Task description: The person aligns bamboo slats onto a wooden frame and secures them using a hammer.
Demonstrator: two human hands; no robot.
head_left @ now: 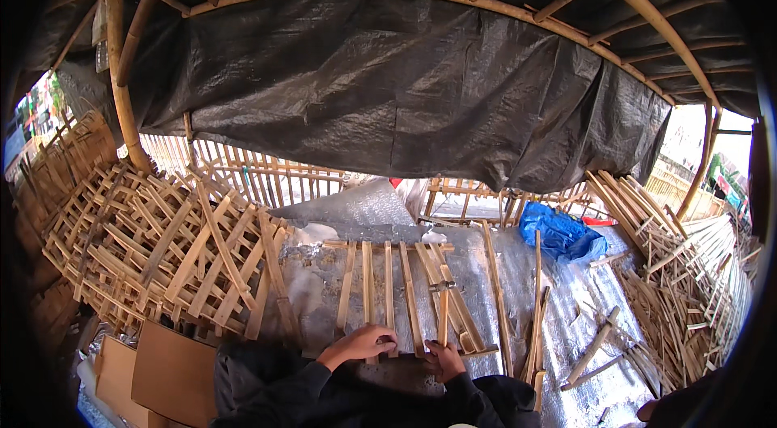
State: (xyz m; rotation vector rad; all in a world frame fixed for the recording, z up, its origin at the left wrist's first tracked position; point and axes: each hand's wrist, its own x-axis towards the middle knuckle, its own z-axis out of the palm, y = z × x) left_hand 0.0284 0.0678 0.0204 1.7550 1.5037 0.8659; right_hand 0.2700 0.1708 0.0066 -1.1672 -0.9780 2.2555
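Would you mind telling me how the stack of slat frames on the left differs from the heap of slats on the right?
The stack of slat frames consists of slats joined into ladder-like grids, piled tilted over one another. The heap of slats is loose single sticks, lying mostly parallel with short offcuts scattered at its foot. Both look like the same pale wood and flank the silvery sheet.

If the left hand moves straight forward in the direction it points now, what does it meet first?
The left hand lies on the near ends of the upright bamboo slats and points to the right, toward the hammer that the right hand holds upright. It would likely meet the next slat first, then the hammer handle; depth is unclear.
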